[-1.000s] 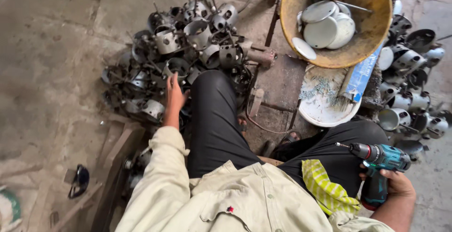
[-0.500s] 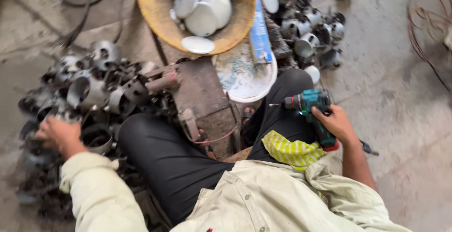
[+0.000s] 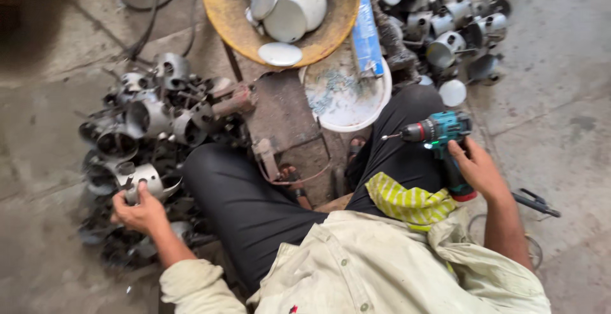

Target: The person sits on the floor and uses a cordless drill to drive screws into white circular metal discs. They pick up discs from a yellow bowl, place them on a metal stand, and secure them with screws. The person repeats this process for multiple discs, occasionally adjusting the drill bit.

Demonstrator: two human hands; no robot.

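Left hand [image 3: 141, 211] grips metal cup [image 3: 141, 180] from pile [image 3: 137, 123] beside it; right hand [image 3: 478, 172] holds drill [image 3: 439, 137], bit clear of cup, so drilling not begun.

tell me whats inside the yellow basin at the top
The yellow basin holds several round white metal lids, overlapping. Whatever lies under them, and the basin's far side beyond the frame edge, cannot be seen.

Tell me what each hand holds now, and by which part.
The left hand grips a round metal housing from the pile, by its near lower edge. The right hand holds a teal cordless drill by its handle.
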